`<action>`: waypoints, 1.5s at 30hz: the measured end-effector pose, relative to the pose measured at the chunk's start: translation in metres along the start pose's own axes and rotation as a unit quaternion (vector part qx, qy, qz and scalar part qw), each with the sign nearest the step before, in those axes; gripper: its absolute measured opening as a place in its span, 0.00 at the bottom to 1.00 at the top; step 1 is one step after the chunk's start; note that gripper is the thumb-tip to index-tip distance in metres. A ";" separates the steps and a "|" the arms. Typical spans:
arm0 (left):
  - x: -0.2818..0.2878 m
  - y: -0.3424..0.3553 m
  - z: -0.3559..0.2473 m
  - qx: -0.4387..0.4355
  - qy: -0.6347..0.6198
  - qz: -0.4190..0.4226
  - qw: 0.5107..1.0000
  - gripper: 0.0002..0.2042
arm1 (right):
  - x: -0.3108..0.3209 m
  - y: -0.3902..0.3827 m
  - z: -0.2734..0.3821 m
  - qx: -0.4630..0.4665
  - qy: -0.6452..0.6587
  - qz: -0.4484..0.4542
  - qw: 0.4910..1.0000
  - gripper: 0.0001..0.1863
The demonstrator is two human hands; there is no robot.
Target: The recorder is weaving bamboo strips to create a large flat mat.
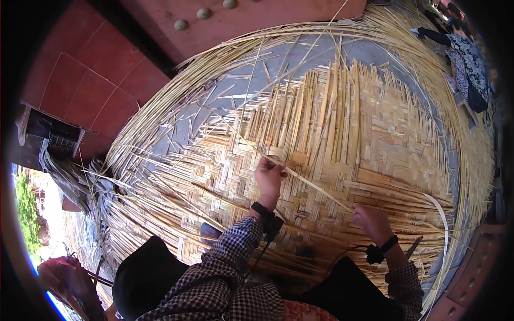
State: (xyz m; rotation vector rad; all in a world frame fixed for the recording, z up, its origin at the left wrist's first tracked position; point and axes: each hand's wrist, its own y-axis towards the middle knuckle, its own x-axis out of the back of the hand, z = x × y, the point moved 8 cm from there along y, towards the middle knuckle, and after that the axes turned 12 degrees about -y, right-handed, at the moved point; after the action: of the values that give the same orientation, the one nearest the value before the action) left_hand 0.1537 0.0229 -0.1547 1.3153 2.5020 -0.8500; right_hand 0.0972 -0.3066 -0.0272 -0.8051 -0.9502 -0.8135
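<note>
A long, pale bamboo strip [316, 186] runs slantwise between my hands, above a large woven bamboo mat [396, 117]. My left hand [269, 174] pinches it near the middle of the mat, and the strip's far end reaches on toward the upper left. Lower and to the right, my right hand [371, 220] is closed around its near end. Beneath my hands the mat shows a zigzag weave, with loose strip ends sticking out along its far and left sides. Both wrists wear black bands with small devices.
Bundles of long bamboo strips [155, 101] curve around the mat on the grey floor. Red-tiled steps [91, 69] stand at the left. Another person [468, 69] in patterned clothing is at the far right. A cloth-covered object [210, 233] lies beside my left forearm.
</note>
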 end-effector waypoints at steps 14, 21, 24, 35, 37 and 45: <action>-0.038 0.034 -0.014 -0.003 -0.039 0.106 0.994 0.14 | -0.011 -0.013 -0.079 -0.104 -0.190 -0.026 0.976 0.06; -0.137 0.080 0.040 0.004 0.488 0.230 0.842 0.19 | -0.017 -0.012 -0.192 -0.317 0.529 -0.395 0.681 0.05; -0.150 0.090 0.053 -0.147 0.529 0.249 0.797 0.21 | -0.041 0.021 -0.192 -0.300 0.553 -0.335 0.701 0.07; -0.149 0.094 0.049 -0.113 0.457 0.269 0.840 0.08 | -0.071 0.164 -0.191 -0.320 0.204 -0.208 0.902 0.07; -0.147 0.094 0.050 -0.096 0.505 0.277 0.812 0.09 | -0.077 0.163 -0.194 -0.304 0.287 -0.217 0.882 0.07; -0.168 0.081 0.042 -0.245 0.620 0.275 0.693 0.09 | -0.054 0.149 -0.176 -0.285 0.366 -0.268 0.845 0.06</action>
State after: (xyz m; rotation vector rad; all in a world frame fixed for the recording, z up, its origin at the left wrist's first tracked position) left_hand 0.3137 -0.0820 -0.1514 2.6574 2.2649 1.1845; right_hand 0.2705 -0.3773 -0.1714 -0.6271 -0.2080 -1.7963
